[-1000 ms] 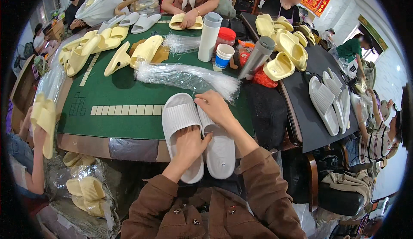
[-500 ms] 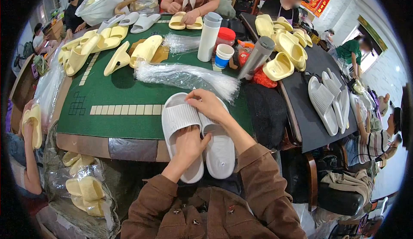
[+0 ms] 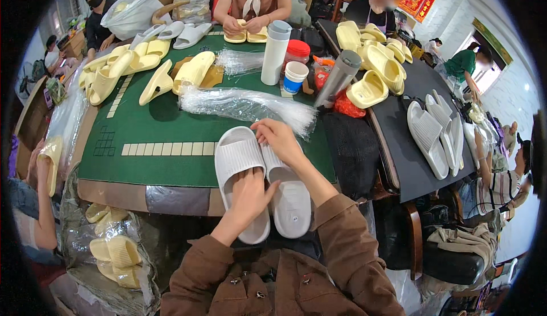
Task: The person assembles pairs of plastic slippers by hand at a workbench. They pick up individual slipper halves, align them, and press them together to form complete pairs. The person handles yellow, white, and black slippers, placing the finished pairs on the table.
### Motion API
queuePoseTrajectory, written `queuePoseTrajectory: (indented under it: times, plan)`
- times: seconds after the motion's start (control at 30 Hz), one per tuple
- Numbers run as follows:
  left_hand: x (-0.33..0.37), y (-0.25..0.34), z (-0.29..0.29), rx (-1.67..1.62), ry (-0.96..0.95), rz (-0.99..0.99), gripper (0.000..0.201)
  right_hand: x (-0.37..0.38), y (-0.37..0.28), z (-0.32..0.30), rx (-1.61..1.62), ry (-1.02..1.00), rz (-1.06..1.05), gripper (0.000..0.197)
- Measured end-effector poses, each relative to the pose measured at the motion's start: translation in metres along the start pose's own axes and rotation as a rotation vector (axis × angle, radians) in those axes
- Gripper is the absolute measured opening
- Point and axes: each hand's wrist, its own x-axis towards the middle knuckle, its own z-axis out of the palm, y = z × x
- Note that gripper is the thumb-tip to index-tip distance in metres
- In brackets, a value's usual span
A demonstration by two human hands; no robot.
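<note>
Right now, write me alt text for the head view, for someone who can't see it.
A person's left grip reaches inside one grey slipper; the right grip lies over the strap of a second slipper. Both jut over the near edge of a green table, with clear plastic, yellow slippers and a co-worker beyond.

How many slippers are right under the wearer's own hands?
2, both pale grey: the left slipper, with the left hand's fingers tucked under its strap, and the right slipper beside it, partly covered by the right hand.
</note>
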Motion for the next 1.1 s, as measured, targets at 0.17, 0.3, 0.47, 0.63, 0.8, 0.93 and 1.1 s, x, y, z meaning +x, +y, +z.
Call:
queuePoseTrajectory:
  times: [0.17, 0.3, 0.47, 0.63, 0.8, 0.93, 1.1]
  plan:
    - [-0.012, 0.019, -0.042, 0.030, 0.072, 0.148, 0.039, -0.004, 0.000, -0.004, -0.158, 0.182, -0.059, 0.022]
    - [0.014, 0.027, -0.076, -0.299, -0.060, -0.115, 0.024, -0.007, -0.001, -0.007, -0.035, 0.306, -0.043, 0.021]
    - [0.082, -0.038, -0.038, -0.021, 0.150, 0.075, 0.022, -0.008, 0.003, -0.005, 0.139, 0.320, 0.009, 0.022]
    - [0.110, -0.044, -0.021, -0.024, -0.132, -0.026, 0.029, -0.008, 0.009, -0.003, -0.062, 0.385, -0.109, 0.019]
    - [0.116, -0.049, -0.010, 0.189, -0.182, 0.130, 0.019, -0.008, -0.005, -0.004, -0.073, 0.372, -0.123, 0.018]
    - [0.119, -0.055, -0.001, 0.015, -0.157, 0.091, 0.018, -0.007, 0.006, -0.008, -0.048, 0.383, -0.121, 0.018]
    - [0.116, -0.052, -0.002, -0.366, 0.226, 0.024, 0.013, -0.005, 0.005, -0.009, -0.070, 0.331, -0.046, 0.018]
